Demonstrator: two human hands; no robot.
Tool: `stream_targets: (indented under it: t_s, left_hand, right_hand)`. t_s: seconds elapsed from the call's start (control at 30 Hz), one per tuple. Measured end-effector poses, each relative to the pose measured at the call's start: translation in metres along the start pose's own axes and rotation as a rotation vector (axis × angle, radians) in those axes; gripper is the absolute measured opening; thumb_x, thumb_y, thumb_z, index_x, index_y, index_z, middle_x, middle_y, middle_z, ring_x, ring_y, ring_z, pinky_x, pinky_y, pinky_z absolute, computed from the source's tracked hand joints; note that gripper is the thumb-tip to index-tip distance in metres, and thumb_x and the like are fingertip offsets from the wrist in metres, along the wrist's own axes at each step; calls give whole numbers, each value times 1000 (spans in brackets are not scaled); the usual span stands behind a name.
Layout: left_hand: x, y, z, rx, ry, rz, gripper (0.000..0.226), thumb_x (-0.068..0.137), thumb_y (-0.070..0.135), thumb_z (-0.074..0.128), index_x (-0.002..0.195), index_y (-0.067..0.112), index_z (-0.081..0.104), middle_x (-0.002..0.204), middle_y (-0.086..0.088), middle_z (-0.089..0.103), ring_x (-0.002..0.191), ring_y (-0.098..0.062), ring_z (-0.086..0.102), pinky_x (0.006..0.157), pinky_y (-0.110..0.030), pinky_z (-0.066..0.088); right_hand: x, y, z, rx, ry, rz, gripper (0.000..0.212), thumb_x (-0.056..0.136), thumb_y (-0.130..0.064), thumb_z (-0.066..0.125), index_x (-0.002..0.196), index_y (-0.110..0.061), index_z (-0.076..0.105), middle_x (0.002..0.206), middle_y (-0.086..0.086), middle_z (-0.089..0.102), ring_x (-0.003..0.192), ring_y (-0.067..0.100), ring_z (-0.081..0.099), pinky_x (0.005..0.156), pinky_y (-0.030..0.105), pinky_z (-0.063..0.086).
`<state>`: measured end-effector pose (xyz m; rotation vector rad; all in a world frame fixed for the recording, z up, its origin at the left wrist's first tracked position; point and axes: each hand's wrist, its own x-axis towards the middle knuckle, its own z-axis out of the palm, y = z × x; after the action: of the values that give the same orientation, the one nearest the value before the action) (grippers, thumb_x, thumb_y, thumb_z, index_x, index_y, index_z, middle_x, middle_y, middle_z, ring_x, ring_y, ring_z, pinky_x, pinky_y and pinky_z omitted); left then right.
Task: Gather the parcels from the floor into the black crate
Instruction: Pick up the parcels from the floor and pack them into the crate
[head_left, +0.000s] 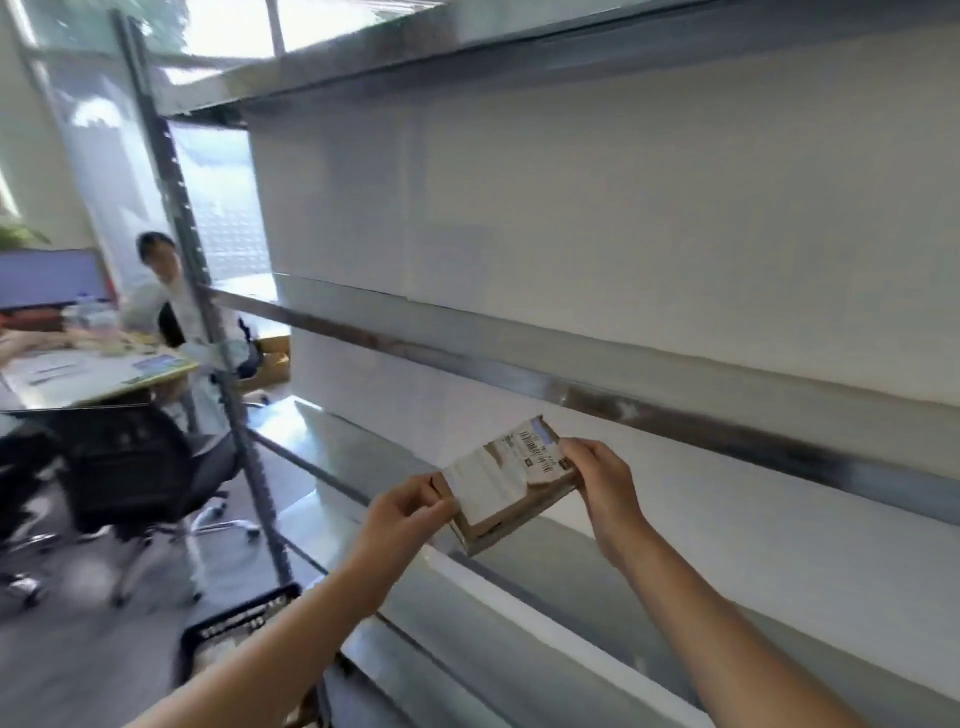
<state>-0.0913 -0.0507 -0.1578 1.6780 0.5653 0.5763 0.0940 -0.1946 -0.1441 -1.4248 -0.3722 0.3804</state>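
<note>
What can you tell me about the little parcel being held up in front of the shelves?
The parcel is a small, flat brown cardboard box with a crinkled white label across its top; the dark print is too blurred to read. It is held in the air, tilted, its right end higher, in front of the metal shelving. The left hand pinches its lower left end and the right hand grips its upper right end.

Grey floor (72, 670), black crate (235, 620) on it, likely beside shelving (571, 383)

One parcel (511, 480); one black crate (234, 619); one left hand (410, 512); one right hand (602, 480).
</note>
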Motion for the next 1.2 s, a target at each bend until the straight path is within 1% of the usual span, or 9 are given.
stream_targets:
  t_s: [0.07, 0.17, 0.23, 0.33, 0.47, 0.6, 0.77, 0.97, 1.2]
  left_hand:
    - [0, -4, -29, 30, 97, -31, 34, 72, 36, 84, 66, 15, 57, 80, 2, 72, 81, -18, 67, 77, -30, 50]
    - [2, -8, -63, -12, 214, -59, 48, 66, 36, 89, 83, 8, 53, 90, -14, 74, 86, -22, 71, 73, -30, 55]
    - [4, -10, -77, -86, 242, -84, 56, 65, 30, 88, 104, 7, 55, 106, -17, 70, 95, -25, 72, 80, -33, 58]
    - [4, -17, -93, -78, 233, -86, 65, 72, 24, 85, 129, 30, 56, 117, -3, 66, 101, -17, 70, 89, -35, 57]
    - [15, -28, -128, -94, 341, -72, 54, 80, 20, 80, 126, 38, 60, 107, 0, 75, 104, -14, 69, 96, -33, 51]
    - [24, -51, -177, -230, 517, -110, 56, 79, 13, 80, 128, 29, 60, 121, -5, 69, 109, -23, 68, 100, -42, 52]
    - [19, -86, -224, -316, 640, -216, 53, 80, 3, 75, 127, 23, 60, 126, -11, 63, 111, -29, 66, 99, -47, 52]
    - [32, -139, -275, -250, 747, -314, 36, 91, 10, 66, 126, 19, 63, 115, -8, 69, 105, -23, 66, 78, -30, 56]
    - [94, -208, -358, -258, 681, -370, 35, 91, 8, 67, 125, 11, 63, 111, -13, 70, 102, -26, 69, 87, -34, 58]
  right_hand:
    - [19, 9, 44, 97, -80, 51, 13, 88, -15, 63, 96, -7, 69, 93, 8, 72, 90, 23, 66, 80, 34, 50]
    - [31, 13, 107, 292, -198, 92, 18, 94, -16, 56, 108, -7, 65, 89, 4, 68, 84, 19, 65, 69, 28, 47]
    - [32, 15, 142, 418, -269, 145, 25, 97, -19, 55, 121, -11, 54, 99, 9, 65, 87, 19, 65, 71, 29, 51]
    - [27, 27, 192, 372, -383, 184, 33, 101, -27, 51, 130, -21, 39, 118, 15, 60, 101, 27, 66, 83, 40, 57]
    - [27, 39, 250, 157, -606, 155, 30, 105, -39, 38, 127, -23, 50, 118, 8, 66, 100, 22, 68, 80, 34, 58]
    - [34, 60, 300, -38, -799, 77, 34, 104, -35, 39, 124, -20, 63, 119, 6, 69, 101, 13, 65, 80, 19, 52]
    - [28, 108, 352, -121, -962, 54, 33, 101, -23, 46, 129, -30, 61, 115, -9, 69, 110, 13, 63, 93, 25, 52]
    - [37, 157, 414, -203, -1028, 73, 39, 100, -15, 46, 135, -27, 58, 121, -1, 68, 110, 18, 64, 96, 41, 55]
    - [76, 216, 501, -288, -934, 141, 38, 99, -25, 52, 137, -31, 57, 126, -5, 66, 117, 18, 61, 94, 41, 56]
